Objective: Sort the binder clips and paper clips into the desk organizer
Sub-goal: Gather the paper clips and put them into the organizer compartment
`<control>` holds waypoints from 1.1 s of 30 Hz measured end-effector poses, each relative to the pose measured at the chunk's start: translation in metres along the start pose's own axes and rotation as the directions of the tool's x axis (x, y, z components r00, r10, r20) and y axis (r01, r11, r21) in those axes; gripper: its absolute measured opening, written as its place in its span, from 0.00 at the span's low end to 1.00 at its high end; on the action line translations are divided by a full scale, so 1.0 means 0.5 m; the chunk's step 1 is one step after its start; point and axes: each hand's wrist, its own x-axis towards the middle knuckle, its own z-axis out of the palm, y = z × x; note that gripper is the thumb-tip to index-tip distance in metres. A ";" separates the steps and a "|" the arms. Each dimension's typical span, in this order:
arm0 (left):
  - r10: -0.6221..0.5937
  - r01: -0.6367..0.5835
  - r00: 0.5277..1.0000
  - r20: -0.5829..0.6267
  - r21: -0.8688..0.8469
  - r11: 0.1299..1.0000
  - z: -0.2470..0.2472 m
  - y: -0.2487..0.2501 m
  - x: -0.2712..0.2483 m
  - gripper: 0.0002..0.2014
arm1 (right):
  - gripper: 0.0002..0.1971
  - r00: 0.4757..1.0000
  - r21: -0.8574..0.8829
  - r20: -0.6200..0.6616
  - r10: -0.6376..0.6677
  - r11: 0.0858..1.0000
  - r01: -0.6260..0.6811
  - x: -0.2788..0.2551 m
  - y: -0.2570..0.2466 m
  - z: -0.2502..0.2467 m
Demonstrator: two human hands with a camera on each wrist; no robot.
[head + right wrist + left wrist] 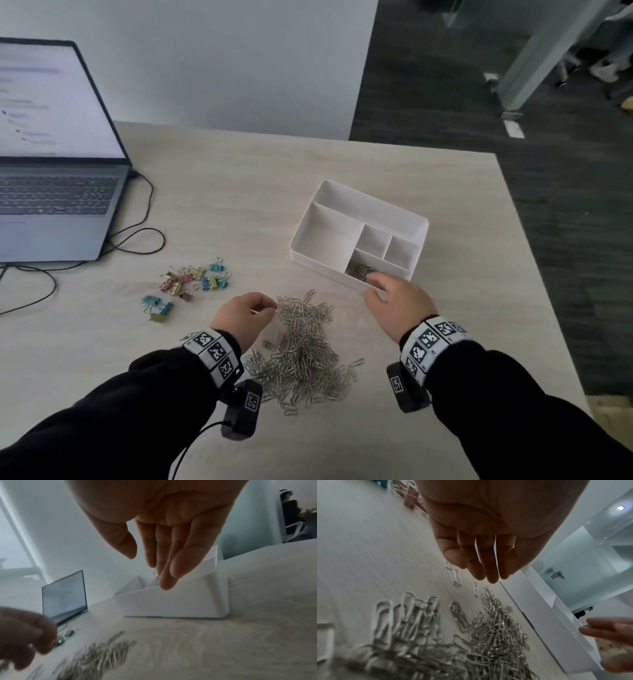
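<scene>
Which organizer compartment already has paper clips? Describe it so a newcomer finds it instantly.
Start at the white desk organizer right of centre on the wooden table. Go to its near right corner, just beyond the right hand. That small compartment holds silver paper clips; the other four compartments look empty.

An open grey laptop sits at the far left of a pale wood-grain table, its lit screen showing blurred lines of text. Black cables trail from the laptop's right side and loop across the tabletop in front of it. Behind the table stands a plain white wall, which ends beside dark grey flooring on the right. In the right wrist view, a white chair stands in the far background.
</scene>
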 end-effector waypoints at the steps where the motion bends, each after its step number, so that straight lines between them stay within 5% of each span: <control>1: -0.005 0.005 1.000 -0.003 0.004 1.000 -0.003 -0.006 -0.003 0.04 | 0.20 1.000 0.032 -0.016 -0.001 0.999 0.002 0.003 -0.004 -0.005; 8: 0.017 -0.016 1.000 -0.003 0.101 0.995 -0.017 -0.058 -0.023 0.05 | 0.19 0.999 0.104 0.033 0.017 0.994 -0.020 0.004 -0.014 0.012; 11: 0.045 -0.060 0.997 0.067 0.253 0.966 -0.020 -0.080 -0.029 0.28 | 0.20 0.983 0.021 0.182 -0.038 0.999 0.034 -0.008 -0.020 0.051; 14: 0.033 -0.095 0.986 0.165 0.387 0.917 -0.020 -0.084 -0.041 0.52 | 0.35 0.940 -0.086 0.336 -0.065 0.991 0.099 -0.012 -0.026 0.098; 19: 0.100 -0.249 0.956 0.276 0.582 0.774 0.007 -0.076 -0.060 0.63 | 0.59 0.901 -0.165 0.433 -0.034 0.980 0.116 -0.010 -0.048 0.154; 22: 0.182 -0.362 0.922 0.341 0.598 0.715 0.028 -0.066 -0.062 0.63 | 0.61 0.879 -0.200 0.469 -0.086 0.959 0.201 -0.020 -0.054 0.185; 25: 0.243 -0.437 0.894 0.376 0.611 0.660 0.052 -0.056 -0.068 0.61 | 0.52 0.875 -0.224 0.461 -0.146 0.935 0.274 -0.039 -0.058 0.201; 33: 0.317 -0.471 0.879 0.355 0.547 0.692 0.101 -0.058 -0.071 0.31 | 0.22 0.883 -0.106 0.432 -0.182 0.962 0.251 -0.054 -0.043 0.205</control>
